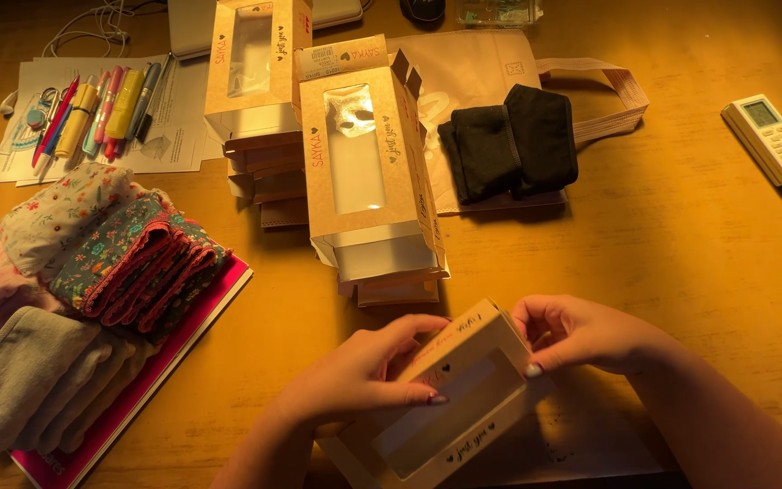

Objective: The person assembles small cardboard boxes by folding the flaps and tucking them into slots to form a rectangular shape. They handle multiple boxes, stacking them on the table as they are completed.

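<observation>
A kraft cardboard box with a clear window [459, 398] lies tilted near the table's front edge. My left hand [364, 371] grips its left side, thumb on the top face by the window. My right hand [572, 330] pinches the box's upper right corner. Behind it stand two stacks of the same windowed boxes [364, 172], the top ones with end flaps open. Folded black fabric pieces [513, 140] rest on a paper bag [472, 63] to the right of the stacks.
Folded floral and grey fabric pieces [110, 249] lie on a pink-edged book [183, 330] at left. Pens and markers [101, 109] sit on papers at the back left. A white remote control [771, 138] lies at right on the wooden table [681, 244].
</observation>
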